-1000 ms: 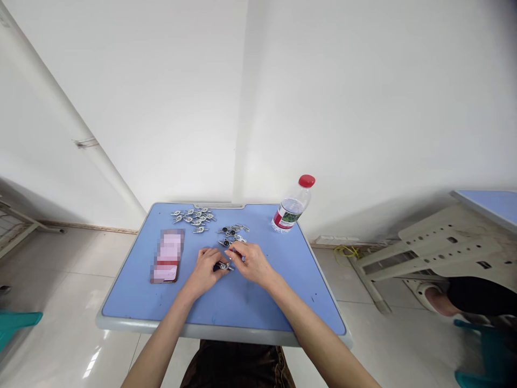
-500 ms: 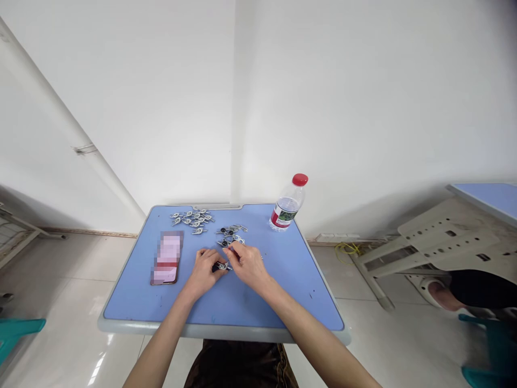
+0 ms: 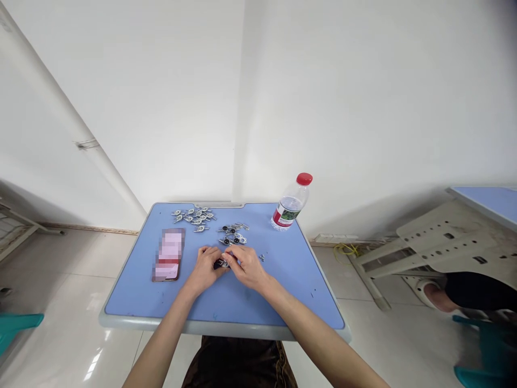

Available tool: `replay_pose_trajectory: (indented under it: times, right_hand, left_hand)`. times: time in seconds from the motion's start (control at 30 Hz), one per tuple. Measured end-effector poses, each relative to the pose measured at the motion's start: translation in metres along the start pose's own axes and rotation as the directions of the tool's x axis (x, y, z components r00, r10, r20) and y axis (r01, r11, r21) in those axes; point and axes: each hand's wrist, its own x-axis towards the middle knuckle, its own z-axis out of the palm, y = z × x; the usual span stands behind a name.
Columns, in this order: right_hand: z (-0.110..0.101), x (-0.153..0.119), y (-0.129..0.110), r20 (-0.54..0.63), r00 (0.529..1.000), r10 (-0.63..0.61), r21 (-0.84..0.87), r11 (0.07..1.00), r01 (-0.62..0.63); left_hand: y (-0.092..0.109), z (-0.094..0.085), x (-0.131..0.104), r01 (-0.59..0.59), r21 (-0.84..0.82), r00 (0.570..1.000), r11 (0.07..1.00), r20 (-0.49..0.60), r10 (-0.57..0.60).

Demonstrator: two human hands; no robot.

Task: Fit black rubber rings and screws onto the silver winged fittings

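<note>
Near the middle of the blue desk, my left hand (image 3: pixel 207 268) is closed on a small metal part (image 3: pixel 224 263), dark on one side. My right hand (image 3: pixel 246 265) meets it from the right, with thumb and fingers pinched at the part; anything tiny between those fingertips is hidden. Just beyond my hands lie several metal parts with black round pieces (image 3: pixel 231 235). A pile of silver metal parts (image 3: pixel 197 216) sits at the back left. Some tiny screw-like pieces (image 3: pixel 262 258) are right of my right hand.
A phone (image 3: pixel 168 254) lies on the left of the desk (image 3: pixel 218 315). At the back right stands a water bottle (image 3: pixel 287 207) with a red cap. Another desk (image 3: pixel 490 202) and a person's foot (image 3: pixel 438 298) are at the far right.
My right hand has moved slightly left and down, closer to my left hand and the part. The tiny pieces to its right now show more fully. The whole view has shifted slightly.
</note>
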Motion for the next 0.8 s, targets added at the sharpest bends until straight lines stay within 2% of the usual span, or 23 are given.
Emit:
replay_pose_trajectory:
  times: [0.47, 0.7, 0.8]
  right_hand:
    - [-0.0043, 0.0012, -0.0003, -0.013, 1.0, -0.002, -0.033, 0.999, 0.002]
    - [-0.0058, 0.0025, -0.0011, 0.055, 0.988, -0.144, -0.025, 0.989, 0.145]
    - [-0.0068, 0.0038, -0.0026, 0.064, 0.987, -0.15, -0.037, 0.988, 0.152]
  left_hand:
    - [0.0019, -0.0019, 0.0002, 0.011, -0.02, 1.0, 1.0, 0.012, -0.011]
    - [0.0022, -0.0025, -0.0002, 0.001, -0.003, 1.0, 1.0, 0.017, -0.001]
    - [0.0019, -0.0027, -0.0002, 0.001, -0.006, 1.0, 1.0, 0.02, -0.001]
